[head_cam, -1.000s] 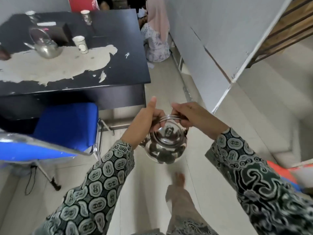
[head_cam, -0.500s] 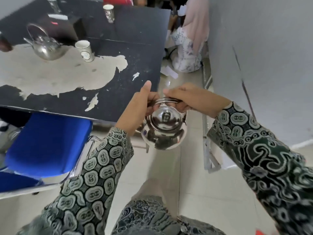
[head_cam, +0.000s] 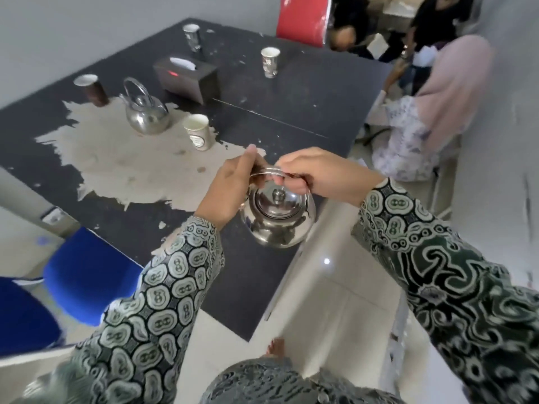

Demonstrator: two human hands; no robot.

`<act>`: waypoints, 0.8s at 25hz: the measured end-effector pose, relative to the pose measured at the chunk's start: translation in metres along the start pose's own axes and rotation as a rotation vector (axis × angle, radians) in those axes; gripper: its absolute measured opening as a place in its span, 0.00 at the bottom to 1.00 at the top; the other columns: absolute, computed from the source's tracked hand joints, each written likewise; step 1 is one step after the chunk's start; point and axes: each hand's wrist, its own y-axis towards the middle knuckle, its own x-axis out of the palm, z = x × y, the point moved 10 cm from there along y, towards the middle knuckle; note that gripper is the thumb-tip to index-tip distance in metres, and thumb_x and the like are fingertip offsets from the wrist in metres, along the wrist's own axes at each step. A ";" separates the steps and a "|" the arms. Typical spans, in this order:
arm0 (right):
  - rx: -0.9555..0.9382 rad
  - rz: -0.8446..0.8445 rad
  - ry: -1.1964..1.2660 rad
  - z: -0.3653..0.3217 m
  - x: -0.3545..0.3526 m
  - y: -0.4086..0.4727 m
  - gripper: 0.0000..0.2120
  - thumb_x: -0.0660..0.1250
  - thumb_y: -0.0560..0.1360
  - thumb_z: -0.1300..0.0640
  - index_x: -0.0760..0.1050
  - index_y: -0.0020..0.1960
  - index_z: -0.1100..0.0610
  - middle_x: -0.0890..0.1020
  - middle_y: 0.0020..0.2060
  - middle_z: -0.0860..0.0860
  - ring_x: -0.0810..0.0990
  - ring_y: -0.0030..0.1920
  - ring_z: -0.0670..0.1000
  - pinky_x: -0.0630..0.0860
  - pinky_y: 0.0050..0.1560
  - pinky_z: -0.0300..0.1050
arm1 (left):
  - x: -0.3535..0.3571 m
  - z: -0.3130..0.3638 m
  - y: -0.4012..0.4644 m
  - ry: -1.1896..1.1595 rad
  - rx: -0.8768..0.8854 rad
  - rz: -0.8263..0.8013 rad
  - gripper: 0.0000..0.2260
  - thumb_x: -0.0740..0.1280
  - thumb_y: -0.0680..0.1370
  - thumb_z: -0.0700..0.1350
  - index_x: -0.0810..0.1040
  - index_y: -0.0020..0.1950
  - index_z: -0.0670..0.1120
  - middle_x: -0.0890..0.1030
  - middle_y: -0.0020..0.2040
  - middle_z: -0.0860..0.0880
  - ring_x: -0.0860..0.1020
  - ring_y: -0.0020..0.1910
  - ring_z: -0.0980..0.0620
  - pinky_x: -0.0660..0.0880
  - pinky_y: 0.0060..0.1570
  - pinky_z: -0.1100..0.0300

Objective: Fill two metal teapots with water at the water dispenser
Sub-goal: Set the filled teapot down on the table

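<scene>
A shiny metal teapot [head_cam: 277,217] with its lid on hangs in the air over the near right edge of the black table [head_cam: 306,91]. My left hand [head_cam: 230,188] grips the left end of its wire handle, thumb raised. My right hand [head_cam: 323,174] curls round the top of the same handle. A second metal teapot [head_cam: 145,112] stands upright on the table's worn pale patch, far left of my hands, untouched. No water dispenser is in view.
Paper cups [head_cam: 199,134] [head_cam: 269,61], a dark cup [head_cam: 92,88] and a tissue box [head_cam: 188,77] stand on the table. Blue chairs [head_cam: 87,272] sit at the near left, a red chair [head_cam: 303,18] beyond. People [head_cam: 431,112] sit on the floor at far right by a grey wall.
I have walked closer to the table; it now fills the left and centre of the view. Both hands keep the same hold on the teapot's handle, now over the table's edge.
</scene>
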 end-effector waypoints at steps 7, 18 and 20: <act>0.023 -0.310 0.141 -0.007 -0.071 0.082 0.15 0.49 0.75 0.69 0.74 0.43 0.62 0.71 0.26 0.50 0.70 0.28 0.47 0.70 0.30 0.37 | -0.017 0.000 0.040 0.017 0.077 0.491 0.11 0.58 0.79 0.37 0.72 0.58 0.49 0.76 0.59 0.49 0.74 0.58 0.60 0.71 0.57 0.69; -0.029 -0.687 0.068 -0.047 -0.144 0.171 0.16 0.51 0.74 0.73 0.71 0.56 0.68 0.81 0.39 0.54 0.81 0.41 0.49 0.79 0.45 0.42 | 0.042 0.004 0.140 0.405 -0.045 0.656 0.18 0.64 0.77 0.42 0.69 0.67 0.49 0.68 0.68 0.57 0.63 0.70 0.61 0.57 0.68 0.72; -0.027 -0.708 0.095 -0.057 -0.156 0.185 0.17 0.52 0.74 0.73 0.70 0.60 0.70 0.81 0.44 0.56 0.81 0.46 0.52 0.79 0.50 0.46 | 0.043 0.007 0.161 0.503 -0.064 0.654 0.21 0.65 0.77 0.44 0.67 0.70 0.48 0.64 0.70 0.56 0.58 0.73 0.58 0.55 0.72 0.64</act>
